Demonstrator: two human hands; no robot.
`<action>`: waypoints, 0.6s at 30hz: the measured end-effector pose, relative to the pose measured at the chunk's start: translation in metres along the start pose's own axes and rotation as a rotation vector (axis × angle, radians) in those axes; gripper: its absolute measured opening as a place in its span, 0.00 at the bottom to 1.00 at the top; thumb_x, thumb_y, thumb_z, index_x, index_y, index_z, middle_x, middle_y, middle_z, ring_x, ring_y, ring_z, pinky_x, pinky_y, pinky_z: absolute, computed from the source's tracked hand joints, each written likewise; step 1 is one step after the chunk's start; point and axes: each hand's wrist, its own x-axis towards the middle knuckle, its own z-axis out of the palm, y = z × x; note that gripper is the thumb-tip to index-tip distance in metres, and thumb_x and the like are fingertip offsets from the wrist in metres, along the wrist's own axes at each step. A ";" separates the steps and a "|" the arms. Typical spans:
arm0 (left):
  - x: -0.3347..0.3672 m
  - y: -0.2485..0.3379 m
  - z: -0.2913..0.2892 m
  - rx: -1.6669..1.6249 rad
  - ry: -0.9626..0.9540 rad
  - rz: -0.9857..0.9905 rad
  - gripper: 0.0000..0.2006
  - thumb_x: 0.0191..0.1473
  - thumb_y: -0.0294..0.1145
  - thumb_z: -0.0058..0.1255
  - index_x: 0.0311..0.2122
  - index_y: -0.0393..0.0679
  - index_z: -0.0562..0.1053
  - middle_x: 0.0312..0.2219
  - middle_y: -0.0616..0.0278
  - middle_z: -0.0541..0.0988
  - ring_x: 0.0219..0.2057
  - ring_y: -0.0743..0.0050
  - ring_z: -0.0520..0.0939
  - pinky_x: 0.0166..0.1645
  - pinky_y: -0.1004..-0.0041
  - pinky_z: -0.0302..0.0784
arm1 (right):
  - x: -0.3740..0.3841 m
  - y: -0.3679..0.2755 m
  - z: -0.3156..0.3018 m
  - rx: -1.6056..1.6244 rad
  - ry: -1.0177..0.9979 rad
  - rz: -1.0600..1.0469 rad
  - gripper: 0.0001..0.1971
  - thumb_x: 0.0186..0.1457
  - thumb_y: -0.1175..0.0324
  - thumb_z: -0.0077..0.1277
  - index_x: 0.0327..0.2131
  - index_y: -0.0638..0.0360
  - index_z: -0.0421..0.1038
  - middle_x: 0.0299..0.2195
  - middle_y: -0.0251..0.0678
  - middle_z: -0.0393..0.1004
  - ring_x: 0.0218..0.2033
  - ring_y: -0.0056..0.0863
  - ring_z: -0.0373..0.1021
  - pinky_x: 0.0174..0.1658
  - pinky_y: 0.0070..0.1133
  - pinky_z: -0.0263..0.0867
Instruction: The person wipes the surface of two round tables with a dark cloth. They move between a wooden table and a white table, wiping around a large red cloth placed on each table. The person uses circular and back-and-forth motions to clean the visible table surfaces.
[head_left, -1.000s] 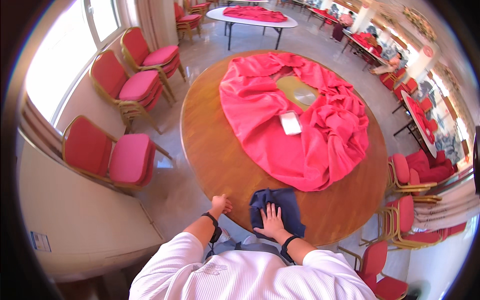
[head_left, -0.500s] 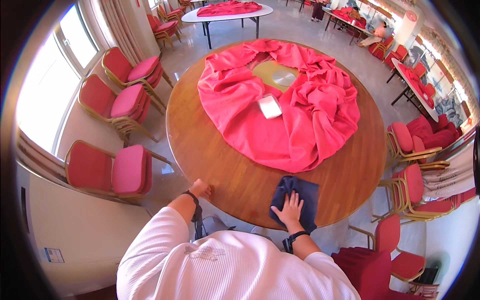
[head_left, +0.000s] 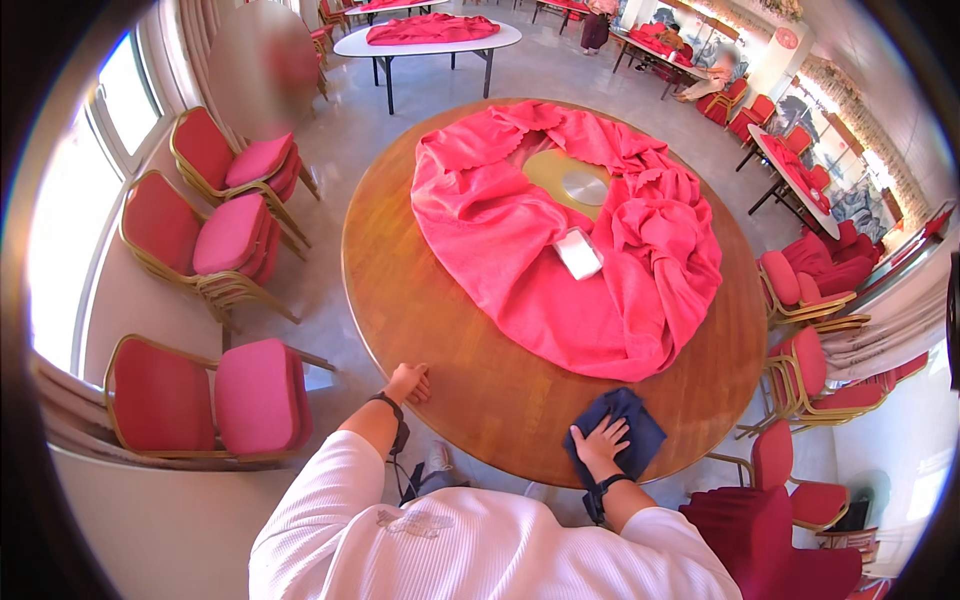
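Note:
In front of me stands a round wooden table (head_left: 455, 330). My right hand (head_left: 602, 440) lies with fingers spread, flat on a crumpled dark blue cloth (head_left: 643, 440) near the table's near edge. My left hand (head_left: 408, 384) rests on the rim at the near left, fingers loosely extended and nothing visible in them. A bunched red tablecloth (head_left: 500, 270) rings a gold turntable base (head_left: 550, 178) with a silvery disc at its centre. On the red cloth sits a small white rectangular packet (head_left: 578, 254).
Stacked red chairs with gold frames (head_left: 235, 235) line the window side. More chairs (head_left: 815, 375) stand at the right, close to the table. White tables with red cloths (head_left: 430, 40) are farther back. Two people (head_left: 715, 75) sit and another (head_left: 598, 25) stands at the far right.
The view has shifted, so the table sits lower and tilted in it. My right hand and the blue cloth have turned slightly. The left hand's fingers reach a little farther onto the wood.

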 end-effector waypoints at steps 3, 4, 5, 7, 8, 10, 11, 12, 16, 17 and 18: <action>0.000 0.008 -0.012 -0.039 -0.099 -0.093 0.30 0.65 0.54 0.42 0.26 0.35 0.77 0.21 0.50 0.83 0.17 0.61 0.83 0.20 0.67 0.79 | -0.021 -0.059 0.006 -0.030 0.005 -0.054 0.57 0.50 0.27 0.48 0.70 0.63 0.45 0.71 0.61 0.32 0.72 0.60 0.29 0.66 0.62 0.32; 0.001 0.008 -0.013 -0.058 -0.108 -0.119 0.30 0.64 0.55 0.42 0.26 0.35 0.77 0.21 0.51 0.83 0.17 0.61 0.83 0.21 0.67 0.79 | -0.033 -0.079 0.006 -0.037 -0.006 -0.073 0.57 0.50 0.27 0.48 0.70 0.63 0.45 0.71 0.61 0.32 0.72 0.60 0.29 0.66 0.61 0.32; 0.001 0.005 -0.012 -0.074 -0.116 -0.144 0.31 0.64 0.56 0.42 0.26 0.35 0.78 0.21 0.51 0.83 0.18 0.62 0.83 0.21 0.67 0.79 | -0.044 -0.095 0.008 -0.051 -0.019 -0.114 0.57 0.50 0.27 0.48 0.70 0.62 0.45 0.71 0.61 0.32 0.72 0.60 0.29 0.66 0.61 0.31; 0.004 0.002 -0.010 -0.071 -0.110 -0.162 0.31 0.65 0.56 0.42 0.25 0.35 0.77 0.21 0.51 0.83 0.17 0.61 0.83 0.21 0.67 0.79 | -0.065 -0.126 0.006 -0.058 -0.060 -0.205 0.57 0.50 0.28 0.49 0.70 0.62 0.43 0.71 0.61 0.32 0.72 0.61 0.28 0.67 0.60 0.29; 0.006 0.003 -0.011 -0.068 -0.106 -0.162 0.31 0.65 0.56 0.42 0.25 0.35 0.77 0.20 0.51 0.83 0.17 0.61 0.83 0.21 0.67 0.79 | -0.075 -0.135 0.008 -0.080 -0.068 -0.255 0.57 0.50 0.27 0.48 0.71 0.61 0.43 0.71 0.62 0.32 0.72 0.61 0.28 0.67 0.60 0.29; 0.006 0.003 -0.012 -0.050 -0.112 -0.153 0.30 0.65 0.55 0.42 0.27 0.35 0.77 0.22 0.51 0.83 0.18 0.61 0.83 0.22 0.67 0.80 | -0.093 -0.146 0.014 -0.100 -0.064 -0.350 0.57 0.50 0.27 0.47 0.70 0.61 0.44 0.71 0.61 0.32 0.72 0.60 0.28 0.67 0.60 0.29; 0.007 0.002 -0.010 -0.040 -0.116 -0.148 0.29 0.66 0.54 0.41 0.28 0.35 0.77 0.23 0.51 0.84 0.19 0.61 0.84 0.23 0.66 0.80 | -0.101 -0.148 0.015 -0.112 -0.062 -0.365 0.56 0.51 0.27 0.46 0.70 0.61 0.46 0.72 0.59 0.33 0.73 0.58 0.29 0.67 0.59 0.30; 0.008 0.003 -0.010 -0.049 -0.139 -0.146 0.28 0.66 0.54 0.41 0.29 0.36 0.77 0.24 0.51 0.84 0.20 0.60 0.84 0.24 0.65 0.81 | -0.105 -0.146 0.017 -0.114 -0.047 -0.385 0.55 0.51 0.27 0.46 0.70 0.61 0.46 0.72 0.59 0.33 0.73 0.57 0.30 0.68 0.59 0.30; 0.019 -0.013 -0.017 -0.205 -0.208 -0.202 0.26 0.65 0.53 0.43 0.31 0.36 0.77 0.28 0.48 0.84 0.26 0.58 0.86 0.25 0.60 0.81 | -0.115 -0.131 0.017 -0.096 -0.006 -0.463 0.54 0.52 0.28 0.46 0.69 0.61 0.50 0.72 0.56 0.36 0.73 0.53 0.33 0.68 0.56 0.32; 0.022 -0.015 -0.019 -0.264 -0.223 -0.230 0.26 0.65 0.53 0.44 0.31 0.36 0.77 0.29 0.48 0.84 0.27 0.58 0.86 0.24 0.59 0.81 | -0.117 -0.122 0.016 -0.088 0.004 -0.474 0.54 0.52 0.28 0.46 0.69 0.62 0.51 0.72 0.57 0.37 0.73 0.53 0.34 0.68 0.56 0.33; 0.028 -0.012 -0.017 -0.221 -0.256 -0.216 0.24 0.64 0.52 0.44 0.32 0.37 0.77 0.30 0.48 0.84 0.28 0.56 0.86 0.25 0.58 0.81 | -0.117 -0.114 0.015 -0.082 0.015 -0.482 0.54 0.52 0.28 0.46 0.68 0.64 0.51 0.71 0.57 0.38 0.73 0.52 0.36 0.68 0.56 0.34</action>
